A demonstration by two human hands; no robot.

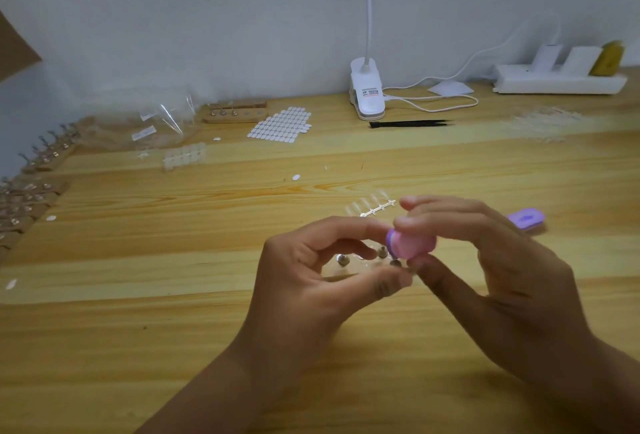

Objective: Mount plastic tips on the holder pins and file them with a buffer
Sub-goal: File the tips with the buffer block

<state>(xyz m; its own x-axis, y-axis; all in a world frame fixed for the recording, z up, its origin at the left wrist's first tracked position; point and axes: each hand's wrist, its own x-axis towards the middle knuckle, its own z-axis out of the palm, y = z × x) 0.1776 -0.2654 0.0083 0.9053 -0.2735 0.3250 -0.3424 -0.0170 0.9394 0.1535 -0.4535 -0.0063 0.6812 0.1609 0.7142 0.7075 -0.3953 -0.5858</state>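
My left hand [311,274] pinches a clear holder strip [341,272] between thumb and fingers, just above the wooden table [173,329]. Metal pins [382,252] stand up from the strip. My right hand [498,260] grips a pink and purple buffer block [412,243] with curled fingers and holds it against the pin at the strip's right end. Whether a plastic tip sits on that pin is hidden by the buffer. A clear sprue of plastic tips [372,206] lies on the table just behind my hands.
A second purple buffer [526,220] lies right of my hands. Wooden holder blocks with pins [31,187] line the left edge. Behind are a sticker sheet [280,125], plastic bags [152,125], black tweezers [410,123], a clip lamp [367,94] and a power strip [557,81].
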